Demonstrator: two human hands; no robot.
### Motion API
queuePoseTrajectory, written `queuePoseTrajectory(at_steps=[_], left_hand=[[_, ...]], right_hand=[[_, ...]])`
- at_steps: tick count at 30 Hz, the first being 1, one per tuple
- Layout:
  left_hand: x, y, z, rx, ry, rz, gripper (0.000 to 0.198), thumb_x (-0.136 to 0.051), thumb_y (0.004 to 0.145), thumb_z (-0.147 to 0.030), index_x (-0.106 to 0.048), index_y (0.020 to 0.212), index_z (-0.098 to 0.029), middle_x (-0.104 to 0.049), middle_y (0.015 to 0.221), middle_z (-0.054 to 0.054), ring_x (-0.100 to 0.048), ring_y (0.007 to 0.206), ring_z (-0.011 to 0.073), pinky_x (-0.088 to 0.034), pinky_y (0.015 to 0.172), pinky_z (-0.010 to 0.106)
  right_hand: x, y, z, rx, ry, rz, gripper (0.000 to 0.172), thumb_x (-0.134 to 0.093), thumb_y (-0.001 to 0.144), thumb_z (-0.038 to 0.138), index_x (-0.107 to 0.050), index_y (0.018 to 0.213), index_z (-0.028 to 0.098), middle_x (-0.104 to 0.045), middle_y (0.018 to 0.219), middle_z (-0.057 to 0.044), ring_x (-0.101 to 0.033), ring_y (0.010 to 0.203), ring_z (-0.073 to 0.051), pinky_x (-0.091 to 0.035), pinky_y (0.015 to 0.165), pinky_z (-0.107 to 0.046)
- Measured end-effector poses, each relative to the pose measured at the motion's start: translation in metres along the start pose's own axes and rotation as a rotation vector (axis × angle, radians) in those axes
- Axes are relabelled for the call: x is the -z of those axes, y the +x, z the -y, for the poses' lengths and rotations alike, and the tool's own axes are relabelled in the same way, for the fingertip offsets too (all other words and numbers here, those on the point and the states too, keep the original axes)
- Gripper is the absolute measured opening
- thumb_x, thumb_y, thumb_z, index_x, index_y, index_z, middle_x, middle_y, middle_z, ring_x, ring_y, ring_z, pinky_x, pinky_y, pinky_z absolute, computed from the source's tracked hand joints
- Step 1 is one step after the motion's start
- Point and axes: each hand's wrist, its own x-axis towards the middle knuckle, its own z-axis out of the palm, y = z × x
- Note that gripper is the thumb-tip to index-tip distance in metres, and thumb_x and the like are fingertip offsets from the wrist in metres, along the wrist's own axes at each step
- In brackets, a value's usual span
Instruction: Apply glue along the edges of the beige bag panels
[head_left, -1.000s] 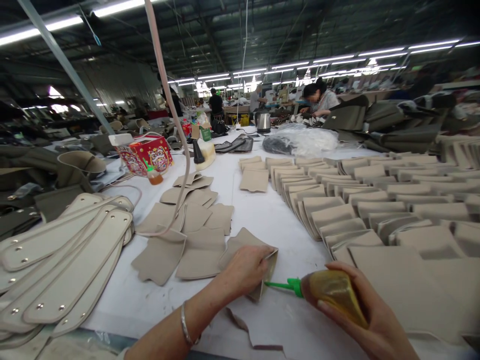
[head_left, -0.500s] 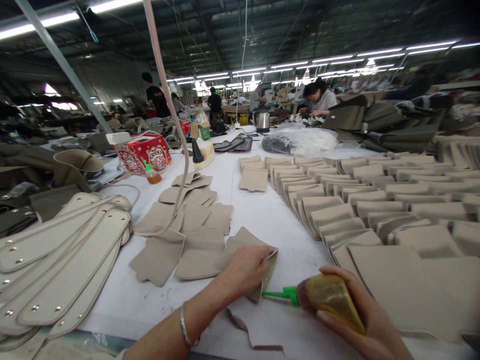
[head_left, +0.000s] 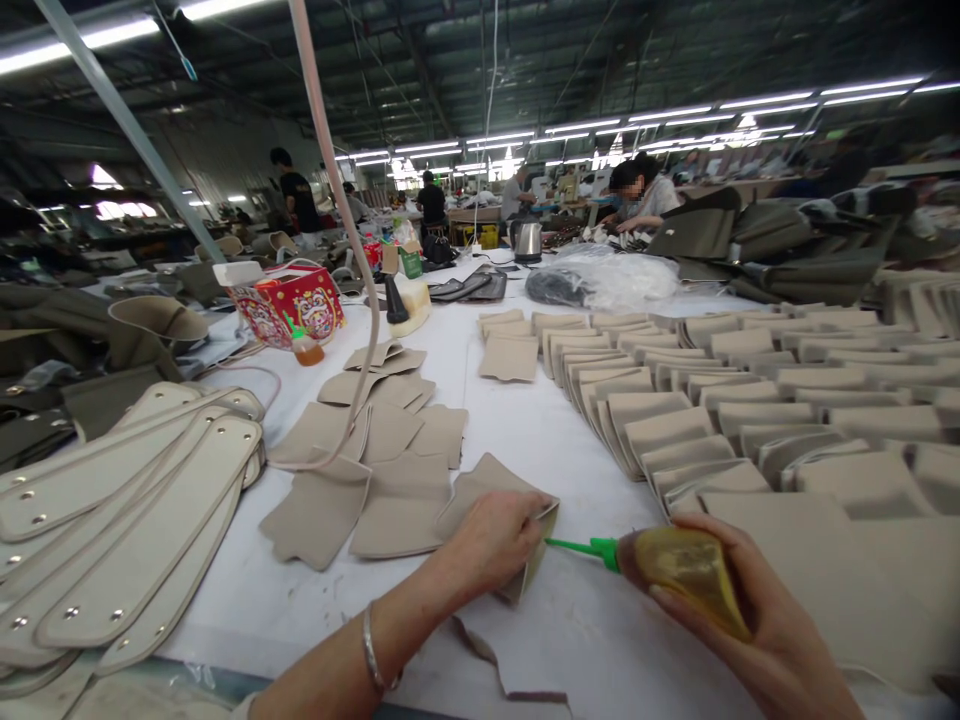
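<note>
Head view: the beige panel (head_left: 486, 474) lies on the white table (head_left: 600, 650), held down by the left hand (head_left: 495, 540); the right hand (head_left: 765, 600) grips the squeeze bottle (head_left: 686, 570), its green nozzle (head_left: 581, 546) now shifted farther up the panel's edge, at another stretch.

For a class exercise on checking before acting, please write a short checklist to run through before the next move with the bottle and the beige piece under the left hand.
1. Left hand steadying the beige piece: ok, it rests on it.
2. Right hand grip on the amber bottle: ok, wrapped around its body.
3. Green nozzle aimed at the piece: ok, it points at the right-hand edge.
4. Nozzle tip touching the piece: cannot tell.
5. Work area free of scraps: not ok, a thin curled strip lies just in front of the piece.
6. Enough liquid inside the bottle: cannot tell.
</note>
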Motion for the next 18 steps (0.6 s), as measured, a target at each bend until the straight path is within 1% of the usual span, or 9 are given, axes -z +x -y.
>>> queuePoseTrajectory(at_steps=[4, 6, 8, 11, 16, 18], left_hand=[[0.0017, 0.0000, -0.0034, 0.029, -0.001, 0.015, 0.042, -0.040, 0.089, -0.015, -0.062, 0.125, -0.025, -0.067, 0.118, 0.001, -0.061, 0.107, 0.0208, -0.045, 0.098, 0.030], [0.0023, -0.0001, -0.0047, 0.036, -0.002, 0.015, 0.043, -0.041, 0.089, -0.014, -0.062, 0.125, -0.025, -0.067, 0.117, 0.001, -0.061, 0.107, 0.0210, -0.045, 0.098, 0.030], [0.0025, 0.0000, -0.0053, 0.039, -0.002, 0.011, 0.043, -0.041, 0.088, -0.014, -0.062, 0.125, -0.024, -0.068, 0.117, 0.002, -0.061, 0.107, 0.0212, -0.045, 0.098, 0.029], [0.0021, 0.0005, -0.0053, 0.038, 0.007, 0.008, 0.042, -0.042, 0.087, -0.014, -0.064, 0.122, -0.025, -0.069, 0.113, 0.002, -0.062, 0.104, 0.0211, -0.047, 0.095, 0.028], [0.0016, 0.0007, -0.0048, 0.038, 0.015, 0.003, 0.043, -0.041, 0.087, -0.013, -0.063, 0.122, -0.025, -0.069, 0.111, 0.002, -0.063, 0.102, 0.0209, -0.047, 0.094, 0.029], [0.0016, 0.0005, -0.0045, 0.038, 0.012, 0.005, 0.043, -0.041, 0.088, -0.014, -0.063, 0.123, -0.025, -0.069, 0.113, 0.002, -0.063, 0.104, 0.0207, -0.046, 0.095, 0.028]], right_hand=[[0.0005, 0.0004, -0.0039, 0.057, -0.002, -0.001, 0.049, -0.065, 0.081, 0.052, -0.051, 0.119, 0.025, -0.056, 0.117, -0.003, -0.057, 0.102, -0.027, -0.045, 0.089, -0.033], [-0.0001, 0.0005, -0.0047, 0.052, 0.003, -0.013, 0.048, -0.064, 0.081, 0.052, -0.051, 0.118, 0.026, -0.056, 0.117, -0.003, -0.057, 0.103, -0.027, -0.044, 0.091, -0.033], [0.0006, 0.0027, -0.0061, 0.048, -0.005, -0.025, 0.048, -0.065, 0.081, 0.052, -0.051, 0.119, 0.026, -0.057, 0.115, -0.003, -0.058, 0.101, -0.027, -0.045, 0.089, -0.032], [0.0023, 0.0058, -0.0072, 0.079, -0.046, -0.030, 0.049, -0.066, 0.081, 0.053, -0.050, 0.119, 0.025, -0.058, 0.113, -0.004, -0.059, 0.098, -0.026, -0.048, 0.084, -0.031], [-0.0020, -0.0027, -0.0008, 0.031, 0.017, 0.013, 0.047, -0.063, 0.082, 0.052, -0.049, 0.119, 0.027, -0.055, 0.116, -0.002, -0.057, 0.102, -0.026, -0.043, 0.092, -0.032], [-0.0028, -0.0035, 0.0007, 0.016, 0.034, 0.030, 0.048, -0.064, 0.081, 0.052, -0.050, 0.119, 0.026, -0.056, 0.115, -0.003, -0.057, 0.101, -0.026, -0.043, 0.092, -0.032]])
